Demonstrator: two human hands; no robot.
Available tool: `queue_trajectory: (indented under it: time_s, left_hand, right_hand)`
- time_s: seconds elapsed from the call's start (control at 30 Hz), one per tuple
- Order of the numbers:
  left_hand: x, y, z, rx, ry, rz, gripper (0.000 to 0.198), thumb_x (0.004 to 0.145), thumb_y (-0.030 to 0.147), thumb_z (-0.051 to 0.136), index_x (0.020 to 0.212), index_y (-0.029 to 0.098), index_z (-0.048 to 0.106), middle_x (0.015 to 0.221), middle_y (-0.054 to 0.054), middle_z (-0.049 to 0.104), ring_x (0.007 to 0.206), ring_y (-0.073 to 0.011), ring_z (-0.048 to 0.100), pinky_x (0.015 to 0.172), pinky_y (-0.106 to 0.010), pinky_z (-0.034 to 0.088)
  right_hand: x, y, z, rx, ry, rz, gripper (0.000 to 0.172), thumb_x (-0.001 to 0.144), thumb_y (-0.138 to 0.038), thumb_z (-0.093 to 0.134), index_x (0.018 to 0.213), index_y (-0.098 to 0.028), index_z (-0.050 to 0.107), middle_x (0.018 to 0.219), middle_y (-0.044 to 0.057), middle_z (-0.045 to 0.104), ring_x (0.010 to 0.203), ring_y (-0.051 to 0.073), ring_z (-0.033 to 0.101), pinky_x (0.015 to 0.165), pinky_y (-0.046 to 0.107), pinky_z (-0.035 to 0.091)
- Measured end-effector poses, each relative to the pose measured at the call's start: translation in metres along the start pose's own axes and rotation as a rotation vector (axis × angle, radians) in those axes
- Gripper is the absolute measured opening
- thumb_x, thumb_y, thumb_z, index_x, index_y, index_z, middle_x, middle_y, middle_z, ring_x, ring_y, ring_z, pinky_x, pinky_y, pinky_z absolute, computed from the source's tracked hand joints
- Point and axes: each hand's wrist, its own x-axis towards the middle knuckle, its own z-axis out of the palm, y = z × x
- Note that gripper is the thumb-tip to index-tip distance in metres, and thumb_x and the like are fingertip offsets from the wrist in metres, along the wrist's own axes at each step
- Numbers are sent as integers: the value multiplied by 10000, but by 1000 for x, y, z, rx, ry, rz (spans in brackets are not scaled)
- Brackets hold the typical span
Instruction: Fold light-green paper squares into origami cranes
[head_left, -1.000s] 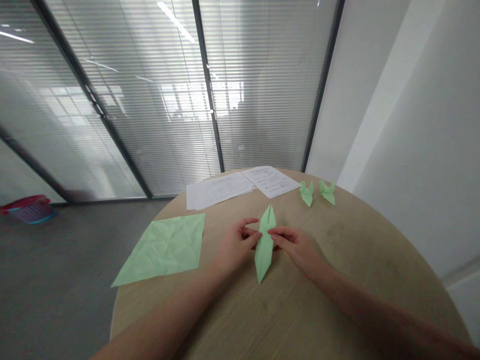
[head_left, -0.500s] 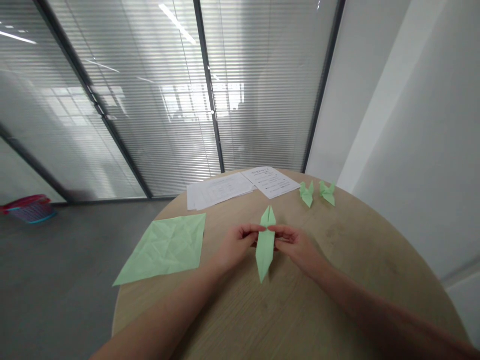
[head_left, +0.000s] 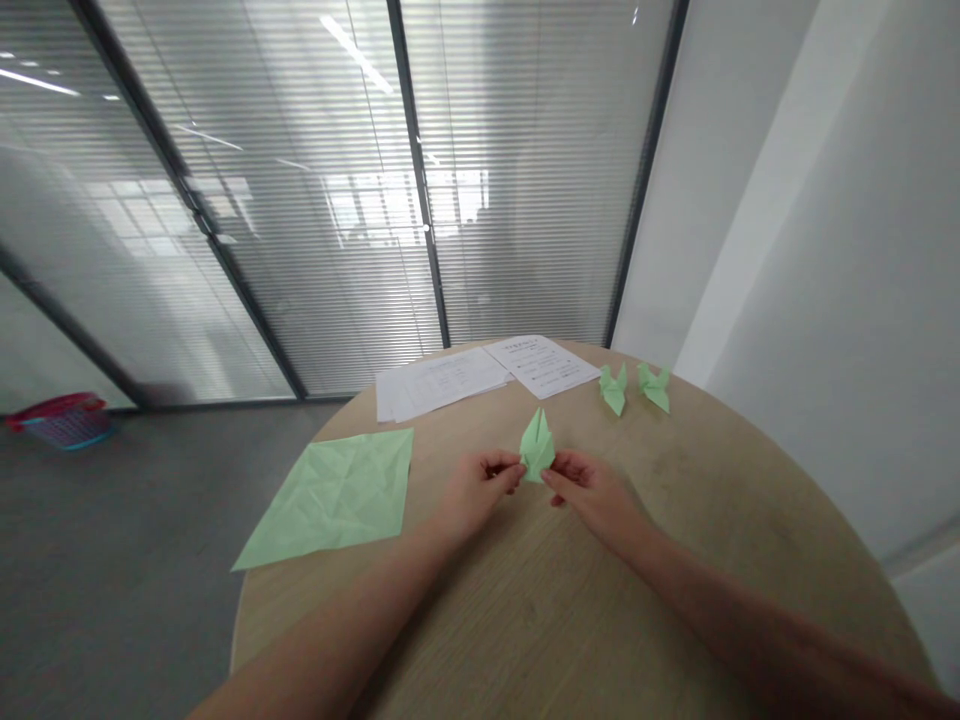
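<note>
Between my hands is a small piece of folded green origami paper [head_left: 537, 445], with two narrow points side by side at its far end. Its lower part is folded up, giving it a short shape. My left hand [head_left: 484, 487] pinches its left lower edge between thumb and fingers. On the opposite edge, my right hand [head_left: 589, 485] pinches it the same way. Both hands are closed, just over the round wooden table [head_left: 540, 620]. What lies behind the folded paper is hidden.
To the left, a creased green sheet [head_left: 337, 495] lies partly over the table's edge. Printed white papers [head_left: 442, 382] lie at the back. Two folded green paper figures, one left [head_left: 613, 390] and one right [head_left: 655, 387], stand at back right. A red-rimmed basket [head_left: 64, 420] is on the floor.
The long lower point of the green paper has been folded up, so the piece is now much shorter. My thumbs have moved onto its near side; both hands keep hold of it.
</note>
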Motion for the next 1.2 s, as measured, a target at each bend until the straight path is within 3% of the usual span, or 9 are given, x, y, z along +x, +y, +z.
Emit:
queue_trajectory:
  time_s: [0.2,0.3,0.4,0.57,0.83,1.0,1.13,1.2]
  left_hand:
    - [0,2,6,-185,110,-40,342,717,421,790,834,211,546,586,49,611,550,-137,586,558,-242,448]
    - [1,1,6,-177,105,-57,356,745,439,780,924,201,585,587,48,623,548,-140,599,557,-243,460]
    - [3,-2,5,-169,63,-90,381,774,430,758,1024,159,663,610,25,640,557,-140,600,570,-255,482]
    - [4,-5,3,-176,104,-91,329,781,422,755,946,140,715,714,-26,679,635,-152,625,632,-284,525]
    - [3,-7,4,-208,47,-115,422,751,266,771,1137,115,689,734,-17,714,631,-145,642,658,-287,538]
    - [3,-4,4,-235,34,-117,392,734,280,792,1085,131,699,691,12,684,606,-126,628,659,-271,532]
    - [0,1,4,-274,44,-107,437,717,306,821,1093,138,676,684,24,669,602,-121,629,648,-262,530]
    - [-1,2,5,-306,39,-109,497,708,336,845,1127,146,658,706,18,682,624,-132,645,656,-271,540]
  right_hand:
    - [0,0,7,145,113,21,498,744,-361,775,1171,-240,549,789,-2,731,728,207,714,568,291,585]
    - [-1,-4,7,204,76,71,629,740,-369,788,1299,-241,530,839,16,752,776,227,741,609,316,609]
    - [-2,-8,7,210,13,96,497,749,-398,787,1196,-226,654,939,55,771,864,236,746,648,313,619]
    - [-4,-9,7,184,-32,128,315,758,-452,782,956,-210,742,958,60,775,831,210,727,653,299,620]
    - [-2,-6,6,226,16,168,364,711,-473,835,918,-195,725,917,60,770,749,196,715,678,324,615]
    - [-3,-7,6,209,-9,146,370,755,-471,801,988,-197,712,960,66,768,805,212,730,700,330,614]
    - [-2,-5,6,245,51,123,501,734,-430,821,1133,-217,607,909,46,750,777,214,735,657,322,616]
    - [-2,-4,6,273,102,118,539,706,-414,844,1110,-227,539,865,28,737,728,210,728,638,328,617]
